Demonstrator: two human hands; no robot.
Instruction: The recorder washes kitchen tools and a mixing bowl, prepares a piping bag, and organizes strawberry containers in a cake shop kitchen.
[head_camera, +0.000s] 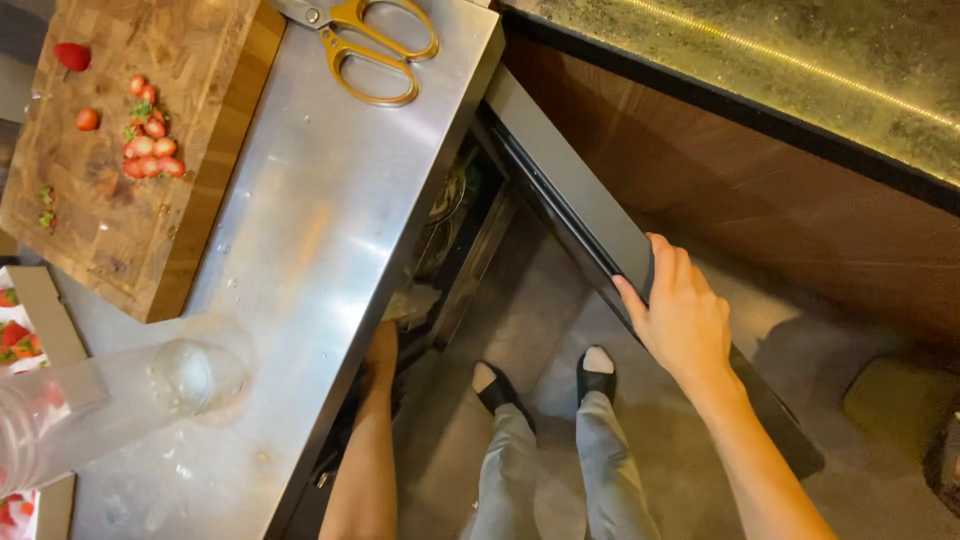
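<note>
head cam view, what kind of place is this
Probably a commercial or bar kitchen: a stainless steel counter with an under-counter fridge door held open by the right hand, and a wooden cutting board with sliced strawberries.

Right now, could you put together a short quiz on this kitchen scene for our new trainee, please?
1. True or false: the right hand rests on the top edge of the open under-counter door.
2. Where is the left hand? A) on the scissors; B) reaching into the cabinet below the steel counter; C) on the cutting board.
3. Fill in: the cut fruit on the cutting board is ____.

Key
1. True.
2. B; the fingers are hidden under the counter edge.
3. Strawberries.
</note>
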